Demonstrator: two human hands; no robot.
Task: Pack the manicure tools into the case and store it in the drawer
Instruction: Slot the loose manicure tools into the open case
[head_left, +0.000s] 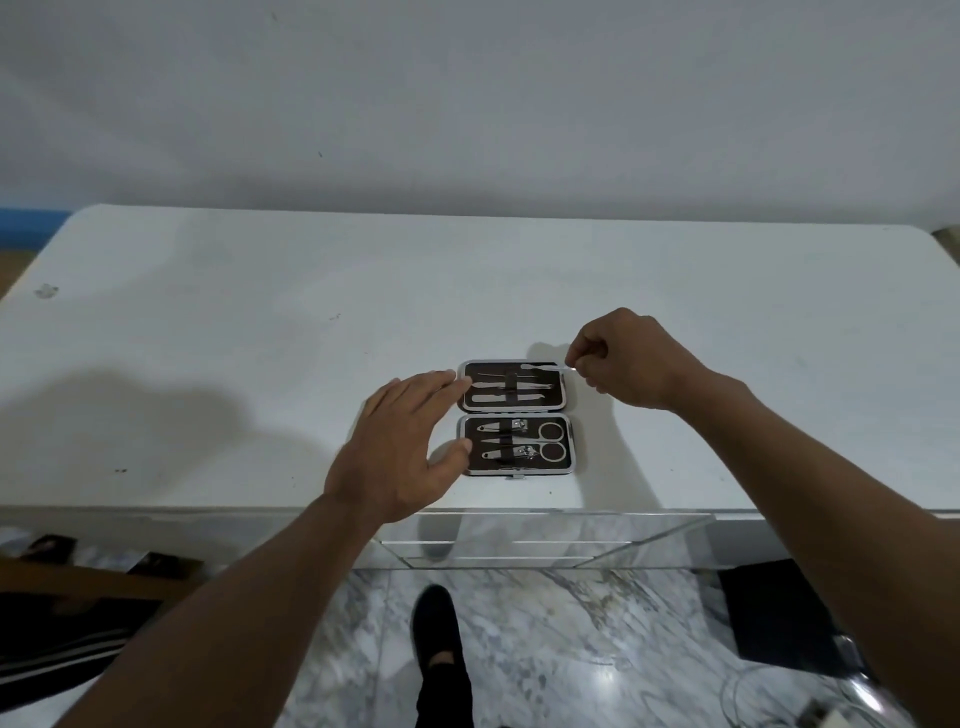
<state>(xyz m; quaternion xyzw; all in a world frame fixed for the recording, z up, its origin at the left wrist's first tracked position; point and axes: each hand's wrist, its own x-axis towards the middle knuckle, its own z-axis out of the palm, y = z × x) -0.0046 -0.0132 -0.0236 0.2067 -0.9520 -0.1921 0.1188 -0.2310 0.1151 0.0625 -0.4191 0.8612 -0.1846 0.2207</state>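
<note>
A manicure case with a silver rim and dark lining lies open flat near the front edge of the white tabletop. Its near half holds small scissors and two nail clippers; its far half holds several slim metal tools. My right hand pinches the end of a thin metal tool, which lies across the top of the far half. My left hand rests with fingers spread against the case's left side, fingertips on its rim.
Below the tabletop's front edge is a mirrored drawer front. A marble floor, a dark shoe, a black mat at the right and clutter at the lower left lie beneath.
</note>
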